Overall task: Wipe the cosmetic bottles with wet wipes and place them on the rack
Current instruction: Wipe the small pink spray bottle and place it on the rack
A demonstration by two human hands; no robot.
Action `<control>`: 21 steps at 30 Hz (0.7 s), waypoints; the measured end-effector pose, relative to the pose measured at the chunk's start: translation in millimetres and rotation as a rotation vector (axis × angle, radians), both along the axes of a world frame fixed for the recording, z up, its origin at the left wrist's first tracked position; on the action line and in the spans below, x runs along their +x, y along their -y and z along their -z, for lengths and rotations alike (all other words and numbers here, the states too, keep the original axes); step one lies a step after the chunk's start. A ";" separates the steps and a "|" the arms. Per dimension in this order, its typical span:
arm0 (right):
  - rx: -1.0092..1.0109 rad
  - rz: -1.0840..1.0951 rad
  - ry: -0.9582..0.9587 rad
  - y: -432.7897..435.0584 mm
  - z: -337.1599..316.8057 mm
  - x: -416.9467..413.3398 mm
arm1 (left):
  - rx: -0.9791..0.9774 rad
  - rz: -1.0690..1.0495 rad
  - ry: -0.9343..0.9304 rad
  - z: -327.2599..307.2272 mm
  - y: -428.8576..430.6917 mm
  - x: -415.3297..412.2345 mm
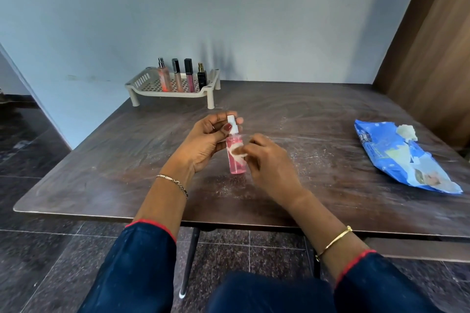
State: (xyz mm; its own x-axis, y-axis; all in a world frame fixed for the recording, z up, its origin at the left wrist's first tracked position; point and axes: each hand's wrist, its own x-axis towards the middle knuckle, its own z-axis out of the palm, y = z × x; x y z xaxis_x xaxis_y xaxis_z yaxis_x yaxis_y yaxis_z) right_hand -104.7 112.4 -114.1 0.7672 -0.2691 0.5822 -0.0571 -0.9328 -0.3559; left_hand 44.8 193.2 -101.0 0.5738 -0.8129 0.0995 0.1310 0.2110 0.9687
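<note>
At frame centre, the left hand (206,141) grips the pink clear-plastic spray bottle (236,162) near its white cap, over the dark wooden table (101,173); the right hand (270,161) curls against its middle, grip too blurred to tell

Spray bottle (236,157), wipe (238,152), rack (137,83), wipe pack (381,160).

Spray bottle: clear, pink liquid, white spray top, near upright, neck pinched by the left fingers (216,121). Wipe: small, whitish, pressed against the bottle's middle under the right fingers (254,143). Rack: beige, slotted, on short legs, well beyond the fingertips, bearing four upright bottles (189,76) in a row: peach, two gloss tubes, one black with a gold top. Wipe pack: blue, flat, open, a wipe bunched at its mouth, well right of the right fingers.
</note>
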 end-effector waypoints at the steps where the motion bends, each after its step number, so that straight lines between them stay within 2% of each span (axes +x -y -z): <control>1: -0.001 -0.012 -0.033 -1.5 2.8 -4.6 | 0.005 -0.015 -0.011 1.0 -1.4 0.1; 6: -0.056 -0.041 -0.203 -5.6 7.3 -16.8 | 0.060 -0.193 -0.045 3.1 -5.5 -2.4; 11: -0.081 -0.064 -0.214 -10.6 6.1 -17.5 | 0.032 -0.319 0.076 9.0 -8.5 -17.3; 14: -0.055 -0.048 -0.117 -9.8 5.4 -16.9 | -0.022 -0.308 0.032 10.2 -11.8 -26.0; 18: -0.003 0.008 0.143 -12.2 -11.0 -13.2 | -0.076 -0.202 -0.078 11.3 -10.2 -48.3; 21: 0.033 -0.003 0.202 -12.4 -19.3 -15.7 | -0.154 -0.172 -0.150 7.0 -9.9 -58.6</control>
